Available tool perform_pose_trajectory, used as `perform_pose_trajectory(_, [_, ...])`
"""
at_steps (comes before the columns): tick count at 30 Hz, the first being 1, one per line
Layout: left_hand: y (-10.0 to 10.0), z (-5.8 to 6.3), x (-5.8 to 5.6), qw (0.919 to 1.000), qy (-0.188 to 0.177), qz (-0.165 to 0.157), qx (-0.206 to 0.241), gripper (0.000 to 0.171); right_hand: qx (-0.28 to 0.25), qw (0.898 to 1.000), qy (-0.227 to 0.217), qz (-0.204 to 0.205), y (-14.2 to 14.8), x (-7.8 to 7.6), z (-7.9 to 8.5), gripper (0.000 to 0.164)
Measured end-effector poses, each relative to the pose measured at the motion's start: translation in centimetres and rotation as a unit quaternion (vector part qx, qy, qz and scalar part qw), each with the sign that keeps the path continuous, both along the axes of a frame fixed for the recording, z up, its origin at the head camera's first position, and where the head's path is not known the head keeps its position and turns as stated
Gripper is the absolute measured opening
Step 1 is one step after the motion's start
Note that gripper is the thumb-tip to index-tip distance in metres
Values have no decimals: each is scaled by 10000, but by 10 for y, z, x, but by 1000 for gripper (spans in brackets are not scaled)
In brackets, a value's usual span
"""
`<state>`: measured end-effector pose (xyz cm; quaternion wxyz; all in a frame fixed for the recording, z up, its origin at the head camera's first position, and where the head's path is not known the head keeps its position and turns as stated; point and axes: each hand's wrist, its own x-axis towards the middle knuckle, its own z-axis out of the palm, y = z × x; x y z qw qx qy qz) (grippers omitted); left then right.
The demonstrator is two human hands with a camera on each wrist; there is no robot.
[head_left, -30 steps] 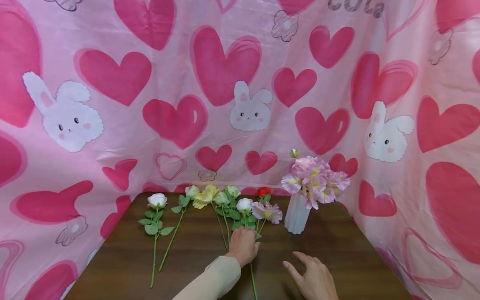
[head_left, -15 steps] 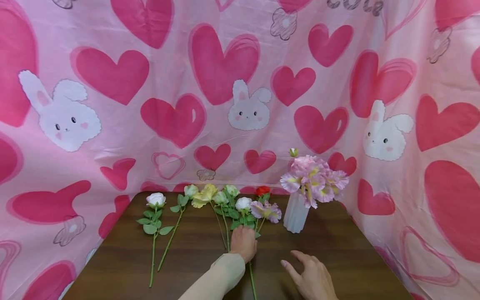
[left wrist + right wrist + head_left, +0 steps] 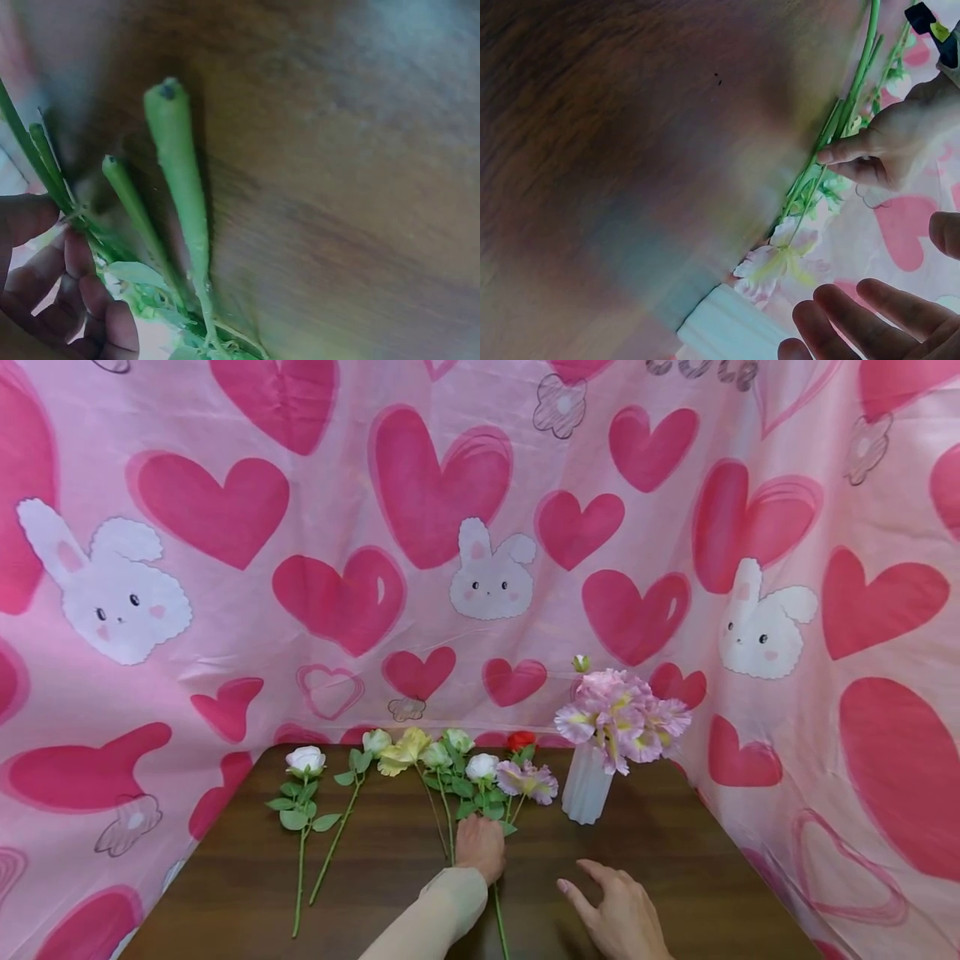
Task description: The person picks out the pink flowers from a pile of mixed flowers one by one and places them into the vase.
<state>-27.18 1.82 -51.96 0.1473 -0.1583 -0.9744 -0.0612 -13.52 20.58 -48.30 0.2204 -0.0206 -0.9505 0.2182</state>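
Note:
My left hand (image 3: 480, 847) reaches into the group of flowers lying at the middle of the table. In the left wrist view its thumb and index finger pinch a green flower stem (image 3: 34, 154); which bloom it belongs to is hidden. Above the hand lie a white rose (image 3: 482, 767), a mauve ruffled flower (image 3: 528, 782) and a red rose (image 3: 521, 741). Two thick cut stem ends (image 3: 174, 135) show beside the fingers. My right hand (image 3: 622, 914) hovers at the front right, fingers spread and holding nothing. The white vase (image 3: 587, 785) stands beyond it, filled with mauve flowers (image 3: 626, 714).
Another white rose (image 3: 305, 762) and a pale green rose (image 3: 377, 742) lie apart on the left. A yellow flower (image 3: 405, 752) and more pale roses (image 3: 436, 756) lie along the back of the brown table (image 3: 247, 877). A pink heart-print cloth (image 3: 337, 510) hangs behind.
The head view has shifted slightly, so everything sits a little further left. My left hand stays at the same stem, and my right hand keeps almost the same pose.

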Motion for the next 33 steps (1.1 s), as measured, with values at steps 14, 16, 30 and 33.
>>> perform_pose_trajectory(14, [-14, -3, 2, 9951, 4, 99, 983, 39, -16, 10000, -51, 70, 0, -1, 2, 49])
perform_pose_trajectory(16, [-16, -2, 3, 9926, -22, 70, 1211, 43, -8, 10000, -45, 81, 1, -1, 2, 50])
perform_pose_trajectory(30, [-31, 8, 6, 9711, 1, -282, 2372, 36, -2, 9999, 82, 138, 2, -1, 1, 50])
perform_pose_trajectory(33, [-35, 12, 8, 9664, -27, -265, 2556, 25, 3, 9998, 116, 155, 1, -1, 1, 49])
